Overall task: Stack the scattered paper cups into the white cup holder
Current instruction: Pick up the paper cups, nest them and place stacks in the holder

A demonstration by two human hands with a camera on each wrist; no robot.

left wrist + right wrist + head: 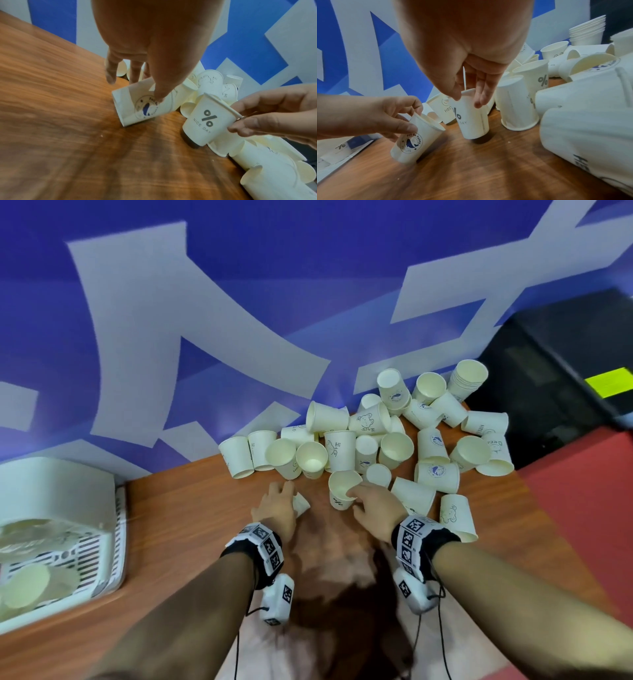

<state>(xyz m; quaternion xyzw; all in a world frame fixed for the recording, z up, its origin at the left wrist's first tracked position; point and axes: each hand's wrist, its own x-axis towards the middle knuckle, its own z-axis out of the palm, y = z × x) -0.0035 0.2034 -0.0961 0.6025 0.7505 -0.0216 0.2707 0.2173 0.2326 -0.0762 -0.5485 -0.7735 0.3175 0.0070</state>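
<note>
My left hand [286, 498] grips a small white paper cup with a blue whale logo [301, 505] by its rim, thumb outside and fingers behind. That whale cup [137, 108] [409, 144] is tilted, its base near the wooden table [191, 525]. My right hand [359, 499] pinches the rim of a "% NICE DAY" cup [340, 494], thumb outside, fingers partly inside. This cup [471, 121] [205, 121] is nearly upright, just in front of the pile of scattered cups [394, 436]. The white cup holder [58, 484] is at the far left, with cups lying in it.
A nested stack of cups [469, 378] [587, 31] stands at the pile's far right. A large cup [590, 121] lies on its side close to my right wrist. A blue and white wall [205, 320] backs the table. A black box [565, 364] and red floor [582, 508] lie right.
</note>
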